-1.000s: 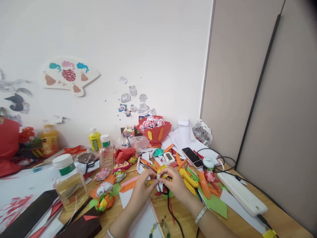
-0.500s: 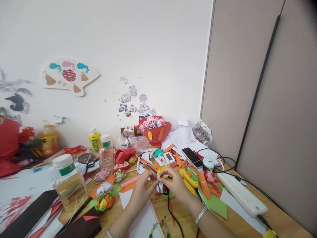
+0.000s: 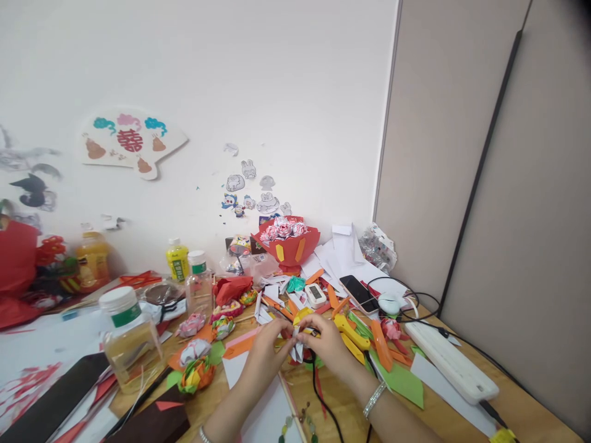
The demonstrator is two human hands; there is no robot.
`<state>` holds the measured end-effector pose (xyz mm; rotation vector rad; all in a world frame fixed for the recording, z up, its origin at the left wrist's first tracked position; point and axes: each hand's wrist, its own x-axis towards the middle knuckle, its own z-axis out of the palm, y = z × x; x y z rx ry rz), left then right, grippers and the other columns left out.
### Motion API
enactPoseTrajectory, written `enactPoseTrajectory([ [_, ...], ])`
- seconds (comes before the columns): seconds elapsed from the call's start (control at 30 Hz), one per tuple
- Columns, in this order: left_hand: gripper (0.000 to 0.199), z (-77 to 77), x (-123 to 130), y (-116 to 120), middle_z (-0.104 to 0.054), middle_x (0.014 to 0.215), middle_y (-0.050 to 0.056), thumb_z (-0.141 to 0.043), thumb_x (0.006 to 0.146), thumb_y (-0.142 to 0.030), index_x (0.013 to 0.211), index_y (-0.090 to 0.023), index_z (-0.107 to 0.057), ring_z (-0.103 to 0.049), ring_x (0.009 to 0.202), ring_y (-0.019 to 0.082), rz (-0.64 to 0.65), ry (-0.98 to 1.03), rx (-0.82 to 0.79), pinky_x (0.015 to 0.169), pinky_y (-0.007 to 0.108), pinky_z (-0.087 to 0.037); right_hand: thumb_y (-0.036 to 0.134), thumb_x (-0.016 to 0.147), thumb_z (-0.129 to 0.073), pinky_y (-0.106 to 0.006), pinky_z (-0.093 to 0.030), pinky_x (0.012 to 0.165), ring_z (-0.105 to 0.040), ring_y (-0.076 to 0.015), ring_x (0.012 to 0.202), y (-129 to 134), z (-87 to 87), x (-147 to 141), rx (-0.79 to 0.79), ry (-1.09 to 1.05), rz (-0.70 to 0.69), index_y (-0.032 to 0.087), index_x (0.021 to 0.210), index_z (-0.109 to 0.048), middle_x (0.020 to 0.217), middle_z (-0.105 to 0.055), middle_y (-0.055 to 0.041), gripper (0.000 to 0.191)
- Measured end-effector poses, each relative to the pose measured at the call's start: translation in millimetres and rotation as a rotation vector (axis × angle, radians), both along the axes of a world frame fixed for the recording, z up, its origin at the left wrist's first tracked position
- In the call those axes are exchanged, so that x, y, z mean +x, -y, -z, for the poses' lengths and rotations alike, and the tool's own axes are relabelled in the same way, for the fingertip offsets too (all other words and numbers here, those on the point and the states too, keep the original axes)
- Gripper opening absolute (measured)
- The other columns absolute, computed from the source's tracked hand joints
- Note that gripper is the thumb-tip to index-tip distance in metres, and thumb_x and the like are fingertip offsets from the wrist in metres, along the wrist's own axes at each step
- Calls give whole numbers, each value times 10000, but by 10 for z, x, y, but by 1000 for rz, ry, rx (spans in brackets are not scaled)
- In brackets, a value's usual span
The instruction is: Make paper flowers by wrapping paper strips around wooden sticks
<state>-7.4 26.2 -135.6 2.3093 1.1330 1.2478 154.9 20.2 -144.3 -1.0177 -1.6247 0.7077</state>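
Note:
Between my two hands is a small piece of folded white paper [image 3: 298, 352], partly covered by the fingers. My left hand [image 3: 270, 346] pinches it from the left, thumb and forefinger bent together. From the right, my right hand [image 3: 325, 341] pinches the same paper, its fingertips nearly meeting the left ones. Just behind the right fingers lies something yellow [image 3: 302, 317], mostly hidden. A yellow-handled tool [image 3: 351, 333] rests right of my right hand, and a black cable [image 3: 323, 400] runs under the hands.
A red paper bouquet [image 3: 289, 246] stands by the wall. Around lie a small white timer [image 3: 315, 295], a phone [image 3: 357, 293], a white power strip [image 3: 452, 360] and orange paper strips. Left are paper flowers [image 3: 196, 374] and a clear jar [image 3: 129, 344]; a bead bracelet [image 3: 298, 424] lies in front.
Both hands stay in nearly the same place, still pinching the white paper. Only the fingers shift slightly.

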Motion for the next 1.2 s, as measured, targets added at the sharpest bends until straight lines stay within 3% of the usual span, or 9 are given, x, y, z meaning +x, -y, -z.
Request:
enactPoseTrajectory([
  [0.8,91,-9,-4,1,-623,747,21,-574,741,-291,761,-203,-565,-578,723,185,-11,37,-51,672,296,-456,188,700,-617,-282,-444,750,-583,-172,825,-5,19,-10,-34,-33,-36,208,809,-622,840,-636,5,111],
  [1.07,116,-104,-4,10,-596,627,-12,-589,684,-280,632,-187,-543,-556,632,157,34,52,-241,603,252,-435,210,670,-638,-283,-473,676,-599,-184,769,-29,16,-2,-82,-43,-76,195,761,-624,773,-637,-2,93],
  [1.2,107,-162,-9,32,-593,611,-17,-597,668,-272,628,-181,-556,-545,621,146,53,77,-293,587,236,-420,201,657,-648,-274,-468,649,-596,-166,690,-19,-20,-18,-86,-34,-31,186,715,-605,705,-627,8,73],
])
